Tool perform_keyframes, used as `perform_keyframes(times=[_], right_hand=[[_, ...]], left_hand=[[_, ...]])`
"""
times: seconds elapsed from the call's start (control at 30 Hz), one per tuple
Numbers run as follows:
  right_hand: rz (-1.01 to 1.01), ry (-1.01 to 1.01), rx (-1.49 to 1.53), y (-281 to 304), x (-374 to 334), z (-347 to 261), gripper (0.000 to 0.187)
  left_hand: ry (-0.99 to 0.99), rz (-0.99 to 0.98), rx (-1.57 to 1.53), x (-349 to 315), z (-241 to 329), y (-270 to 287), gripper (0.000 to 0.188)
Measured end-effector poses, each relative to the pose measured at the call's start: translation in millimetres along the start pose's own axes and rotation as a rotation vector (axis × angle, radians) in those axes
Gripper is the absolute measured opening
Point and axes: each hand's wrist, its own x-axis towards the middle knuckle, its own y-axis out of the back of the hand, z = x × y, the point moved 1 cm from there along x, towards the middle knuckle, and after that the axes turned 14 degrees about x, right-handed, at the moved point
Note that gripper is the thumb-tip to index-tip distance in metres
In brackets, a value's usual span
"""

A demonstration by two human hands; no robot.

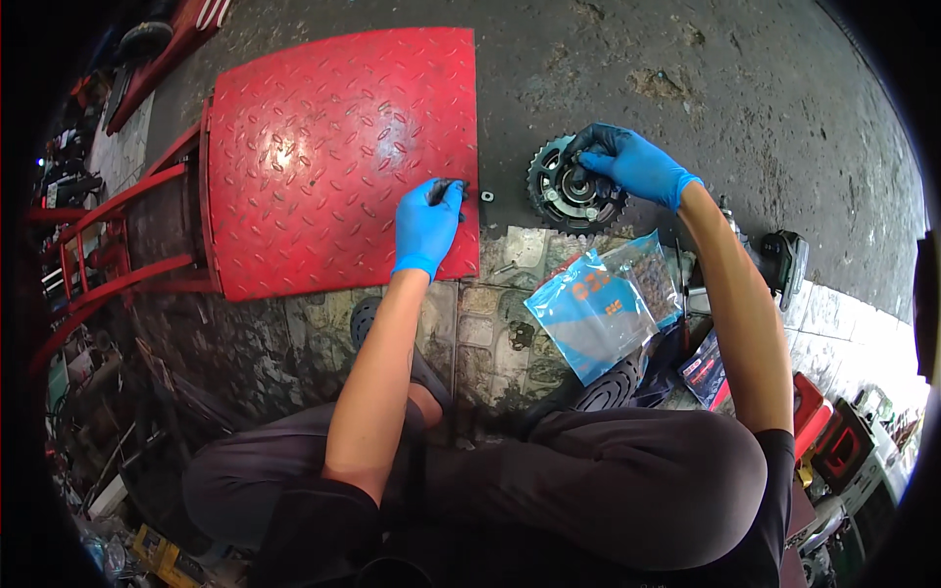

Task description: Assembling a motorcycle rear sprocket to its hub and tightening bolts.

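My left hand (428, 227), in a blue glove with blackened fingertips, is over the right edge of a red tread-plate ramp (333, 167). Its fingers are pinched together, and whatever small thing lies in them cannot be made out. On the dark floor to the right lies a round toothed sprocket and hub assembly (555, 208) with metal bolts. My right hand (632, 165), also gloved in blue, is at the upper right of the sprocket, fingers curled and closed near its centre; they hide what they hold, if anything. A small metal nut (487, 196) rests between ramp and sprocket.
Clear plastic packets, one blue and printed (593, 318) and one with dark contents (649, 279), lie below the sprocket. A cordless power tool (784, 263) stands right of my forearm. A small bolt (504, 268) lies on the tiles. Red frame bars (127, 211) join the ramp's left side.
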Motion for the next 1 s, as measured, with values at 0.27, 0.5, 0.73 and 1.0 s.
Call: perform_keyframes(times=[0.27, 0.5, 0.73, 1.0], right_hand=[[0.015, -0.044, -0.114, 0, 12, -2, 0.022], [0.17, -0.001, -0.591, -1, 17, -9, 0.035], [0.331, 0.106, -0.605, 0, 17, 10, 0.046], [0.108, -0.139, -0.14, 5, 22, 13, 0.042]], left_hand=[[-0.584, 0.173, 0.745, 11, 10, -21, 0.011], [-0.69, 0.07, 1.012, 24, 6, -31, 0.014], [-0.696, 0.071, 0.998, 23, 8, -37, 0.017], [0.083, -0.411, -0.533, 34, 19, -29, 0.021]])
